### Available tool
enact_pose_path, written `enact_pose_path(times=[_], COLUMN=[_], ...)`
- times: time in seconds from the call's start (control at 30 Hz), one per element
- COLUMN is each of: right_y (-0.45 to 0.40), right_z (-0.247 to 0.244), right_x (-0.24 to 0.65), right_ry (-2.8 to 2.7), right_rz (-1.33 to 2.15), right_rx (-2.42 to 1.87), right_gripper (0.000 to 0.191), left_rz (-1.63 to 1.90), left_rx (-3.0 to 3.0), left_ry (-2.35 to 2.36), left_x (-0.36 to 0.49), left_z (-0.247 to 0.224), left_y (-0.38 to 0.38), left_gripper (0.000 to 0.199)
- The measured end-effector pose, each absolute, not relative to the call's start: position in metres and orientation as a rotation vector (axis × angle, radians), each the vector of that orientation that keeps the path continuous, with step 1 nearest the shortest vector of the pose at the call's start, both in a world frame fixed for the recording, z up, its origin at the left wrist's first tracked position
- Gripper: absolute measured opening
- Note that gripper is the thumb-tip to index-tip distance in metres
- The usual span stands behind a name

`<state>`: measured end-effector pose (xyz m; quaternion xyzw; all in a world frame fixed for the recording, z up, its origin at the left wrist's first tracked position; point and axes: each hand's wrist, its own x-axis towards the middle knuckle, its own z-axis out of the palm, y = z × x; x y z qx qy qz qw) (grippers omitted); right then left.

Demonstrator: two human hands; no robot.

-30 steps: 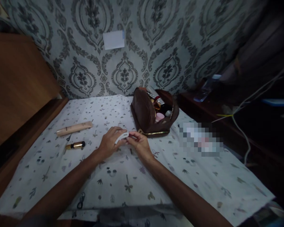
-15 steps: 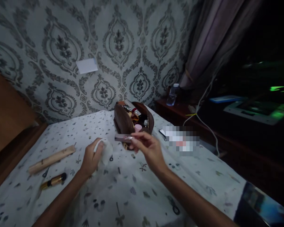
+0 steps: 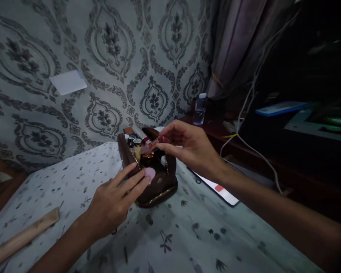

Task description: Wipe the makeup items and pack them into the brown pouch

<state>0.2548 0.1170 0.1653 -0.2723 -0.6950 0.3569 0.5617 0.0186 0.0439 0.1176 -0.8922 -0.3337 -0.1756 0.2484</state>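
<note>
A brown zippered bag (image 3: 159, 188) stands open on the patterned cloth, with bottles and tubes inside. My right hand (image 3: 190, 146) is over the bag's opening and pinches a small translucent item (image 3: 151, 146) with a reddish end. On the near left side of the bag rests my left hand (image 3: 116, 193), fingers spread, the fingertips beside a round pink item (image 3: 150, 173). No white tissue shows in this hand. A silver tube (image 3: 139, 132) leans at the back of the bag.
A long tan packet (image 3: 25, 235) lies at the lower left. Right of the bag is a lit phone (image 3: 218, 187). A clear bottle (image 3: 199, 110) stands on the dark ledge, near white cables (image 3: 258, 167). A white card (image 3: 68, 82) is on the wall.
My right hand has carried the small item over the bag. My left hand has opened, no longer holds the white tissue and has moved to the bag. The view has shifted.
</note>
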Motion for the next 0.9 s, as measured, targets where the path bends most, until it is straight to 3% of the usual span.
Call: enact_pose_path(times=[0.2, 0.47, 0.9], right_y=[0.144, 0.168, 0.165], right_z=[0.153, 0.138, 0.152], right_x=[0.247, 0.232, 0.212], right_ry=[-1.879, -2.268, -2.727], right_rz=[0.841, 0.595, 0.576], right_rx=[-0.591, -0.634, -0.87], right_gripper=[0.005, 0.012, 0.014], left_rz=[-0.553, -0.429, -0.48], left_rx=[-2.532, -2.477, -2.427], left_ry=[-0.898, -0.873, -0.76], left_x=[0.014, 0.011, 0.012], left_z=[0.116, 0.113, 0.111], left_y=[0.046, 0.049, 0.051], left_gripper=[0.06, 0.052, 0.047])
